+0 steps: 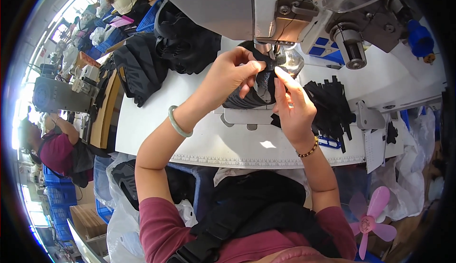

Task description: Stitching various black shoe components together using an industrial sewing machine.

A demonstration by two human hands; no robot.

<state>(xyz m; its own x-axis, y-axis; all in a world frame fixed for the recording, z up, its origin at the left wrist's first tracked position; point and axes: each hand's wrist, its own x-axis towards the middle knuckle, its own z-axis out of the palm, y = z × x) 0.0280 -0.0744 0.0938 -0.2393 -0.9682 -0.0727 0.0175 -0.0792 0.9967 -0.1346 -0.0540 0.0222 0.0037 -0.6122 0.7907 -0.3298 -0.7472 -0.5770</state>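
A black shoe upper (pixel 254 92) was held up at the needle area of an industrial sewing machine (pixel 285 11), just under the presser foot and above the white table (pixel 156 120). The left hand (pixel 232 73) was closed on the upper's top edge, its thumb and fingers pinched together on the black fabric. The right hand (pixel 292 106) was pressed against the upper's right side, with the forefinger stretched up toward the needle and the other fingers curled around the material (how firmly it was gripped could not be told). A pale green bangle (pixel 178 123) was worn on the left wrist and a beaded bracelet (pixel 308 149) on the right. A pile of black strips (pixel 332 106) was spread on the table just right of the right hand, and 2 heaps of dark shoe uppers (pixel 161 54) were stacked further left. A pink fan (pixel 373 215) was seen at the lower right.
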